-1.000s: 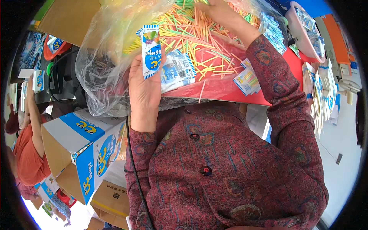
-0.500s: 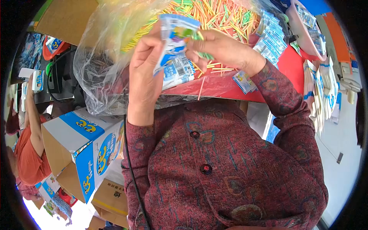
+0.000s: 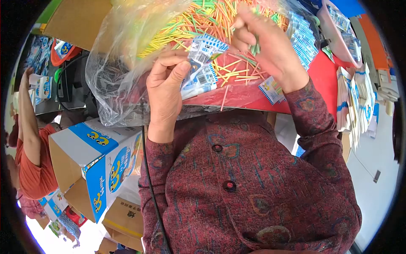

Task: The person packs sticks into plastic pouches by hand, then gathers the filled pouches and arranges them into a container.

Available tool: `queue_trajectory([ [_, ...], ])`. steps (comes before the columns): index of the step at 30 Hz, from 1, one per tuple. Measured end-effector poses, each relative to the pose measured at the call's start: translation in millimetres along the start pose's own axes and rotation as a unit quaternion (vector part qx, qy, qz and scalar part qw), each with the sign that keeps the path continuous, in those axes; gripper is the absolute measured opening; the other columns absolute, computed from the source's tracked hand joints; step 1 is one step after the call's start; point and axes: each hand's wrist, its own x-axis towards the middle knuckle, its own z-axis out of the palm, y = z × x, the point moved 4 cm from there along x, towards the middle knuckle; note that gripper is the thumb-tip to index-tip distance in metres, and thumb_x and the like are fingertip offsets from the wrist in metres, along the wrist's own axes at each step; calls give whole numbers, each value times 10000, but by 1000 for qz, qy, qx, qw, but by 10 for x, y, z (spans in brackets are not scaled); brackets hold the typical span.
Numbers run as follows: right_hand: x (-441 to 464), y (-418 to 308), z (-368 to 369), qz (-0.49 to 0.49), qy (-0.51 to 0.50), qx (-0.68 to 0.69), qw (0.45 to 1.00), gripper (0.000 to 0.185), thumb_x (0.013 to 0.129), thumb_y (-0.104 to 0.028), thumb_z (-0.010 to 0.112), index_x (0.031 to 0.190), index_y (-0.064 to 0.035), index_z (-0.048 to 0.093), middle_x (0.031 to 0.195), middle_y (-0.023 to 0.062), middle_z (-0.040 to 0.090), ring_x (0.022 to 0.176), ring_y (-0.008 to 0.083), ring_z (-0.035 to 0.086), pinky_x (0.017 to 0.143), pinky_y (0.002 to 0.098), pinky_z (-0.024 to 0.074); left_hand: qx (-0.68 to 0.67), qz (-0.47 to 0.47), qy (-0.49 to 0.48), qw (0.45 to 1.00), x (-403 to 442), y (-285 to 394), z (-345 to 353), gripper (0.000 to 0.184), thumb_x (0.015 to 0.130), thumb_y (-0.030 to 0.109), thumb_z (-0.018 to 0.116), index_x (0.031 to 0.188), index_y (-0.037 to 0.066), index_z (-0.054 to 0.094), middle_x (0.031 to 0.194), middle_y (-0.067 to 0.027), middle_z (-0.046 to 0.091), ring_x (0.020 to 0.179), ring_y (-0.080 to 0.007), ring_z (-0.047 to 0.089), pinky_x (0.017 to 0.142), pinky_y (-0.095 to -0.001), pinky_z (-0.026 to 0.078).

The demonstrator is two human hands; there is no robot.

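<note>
My left hand (image 3: 167,84) pinches a small blue-and-white printed packet (image 3: 205,47) between thumb and fingers, just above the table's front edge. Below it lies another blue-and-white packet (image 3: 202,80) with a barcode, partly covered. My right hand (image 3: 270,44) is over the pile of thin coloured sticks (image 3: 186,29), its fingers curled. A few green sticks (image 3: 255,48) show under those curled fingers; the fingertips are partly hidden. Near my right wrist, a flat packet (image 3: 271,91) rests on the red tabletop (image 3: 319,86).
Clear plastic sheeting (image 3: 112,84) drapes the left side. Rows of packets (image 3: 303,42) line the pile's right, beside a pink basket (image 3: 336,36) of packets. Printed flat bags (image 3: 357,99) hang at right. An open carton (image 3: 99,169) stands lower left, near another person's arm (image 3: 29,131).
My right hand has moved away from the packet, up and right over the sticks. My left hand keeps the packet, which is now lower and tilted differently. The other person's arm has risen.
</note>
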Motion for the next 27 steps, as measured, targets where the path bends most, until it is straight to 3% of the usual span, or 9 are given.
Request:
queue_trajectory([
  [3, -93, -246, 136, -153, 45, 180, 971, 409, 1006, -352, 405, 831, -21, 570, 883, 110, 644, 866, 170, 601, 766, 263, 442, -6, 14, 2, 1000, 0, -37, 22, 80, 830, -9, 662, 893, 28, 629, 1074, -62, 599, 959, -123, 553, 870, -269, 433],
  [7, -113, -371, 346, -192, 106, 169, 961, 480, 1003, -444, 372, 756, -56, 511, 894, 126, 652, 922, 176, 593, 866, 279, 410, -9, 29, 2, 1000, -4, -17, 64, 85, 826, -18, 661, 889, 29, 628, 1061, -60, 594, 953, -126, 557, 866, -274, 438],
  [11, -111, -346, 504, -251, 157, 84, 951, 463, 1008, -434, 364, 780, -54, 497, 957, 149, 665, 939, 186, 578, 926, 301, 380, 7, 43, 4, 999, -11, -43, 59, 82, 825, -21, 658, 883, 28, 626, 1061, -61, 588, 955, -131, 558, 866, -277, 440],
  [15, -63, -342, 630, -301, 116, 189, 927, 445, 1013, -422, 355, 815, -44, 482, 1011, 169, 660, 933, 184, 553, 959, 309, 349, 30, 45, 8, 999, -41, -46, 49, 81, 824, -24, 657, 879, 27, 625, 1065, -61, 584, 961, -135, 557, 869, -278, 438],
  [20, -73, -351, 650, -295, 143, 77, 941, 429, 1017, -408, 351, 833, -41, 475, 1054, 204, 645, 982, 193, 556, 983, 325, 343, 39, 54, 18, 998, -61, -36, 56, 83, 821, -27, 660, 877, 25, 626, 1068, -60, 582, 964, -135, 555, 872, -278, 436],
  [23, 29, -334, 673, -561, -16, 57, 825, 427, 1021, -405, 335, 843, -46, 484, 1063, 220, 637, 1010, 217, 568, 986, 345, 357, 31, 57, 21, 998, -72, -35, 65, 85, 819, -27, 662, 877, 26, 627, 1070, -59, 581, 961, -133, 553, 871, -279, 437],
  [24, 11, -286, 692, -561, -17, 57, 826, 427, 1021, -405, 335, 843, -46, 484, 1063, 220, 637, 1010, 217, 568, 986, 345, 357, 28, 58, 21, 998, -75, -36, 69, 86, 819, -26, 663, 877, 26, 627, 1071, -59, 581, 960, -132, 553, 870, -279, 437],
  [27, -15, -145, 786, -284, 143, 132, 939, 475, 983, -494, 391, 844, -54, 503, 940, 169, 663, 912, 158, 616, 683, 271, 499, 32, 64, 22, 997, -77, -24, 93, 88, 817, -25, 665, 876, 28, 627, 1070, -58, 580, 961, -130, 549, 867, -277, 437],
])
